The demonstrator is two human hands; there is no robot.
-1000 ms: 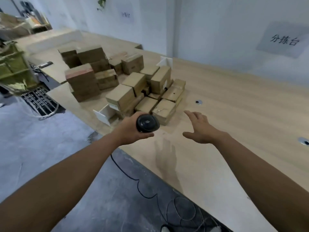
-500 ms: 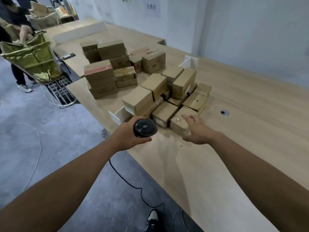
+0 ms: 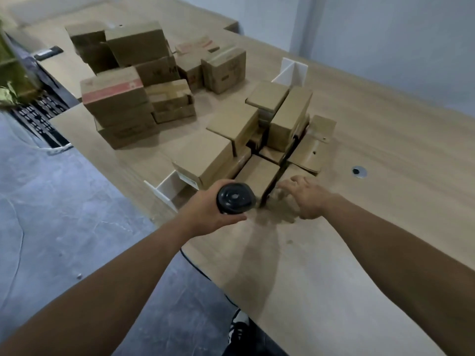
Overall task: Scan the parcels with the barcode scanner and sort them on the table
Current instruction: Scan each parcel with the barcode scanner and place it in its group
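Note:
My left hand (image 3: 205, 217) grips a black barcode scanner (image 3: 235, 201), held at the table's front edge and pointing towards a cluster of small cardboard parcels (image 3: 223, 147). My right hand (image 3: 308, 199) reaches over the nearest small parcel (image 3: 279, 204), its fingers curled over the far edge; the parcel is blurred and mostly hidden beneath the hand. A second group of larger cardboard boxes (image 3: 115, 98) is stacked further back on the left.
The wooden table (image 3: 385, 140) has a round cable grommet (image 3: 359, 172) to the right of the parcels. White corner dividers stand at the front (image 3: 164, 194) and back (image 3: 293, 71) of the cluster. A black crate (image 3: 38, 111) and a green bag (image 3: 12, 80) sit left of the table.
My right hand moved forward from above the bare table onto the nearest small parcel and curled over it. The view swung closer to the parcels; the scanner stayed in my left hand.

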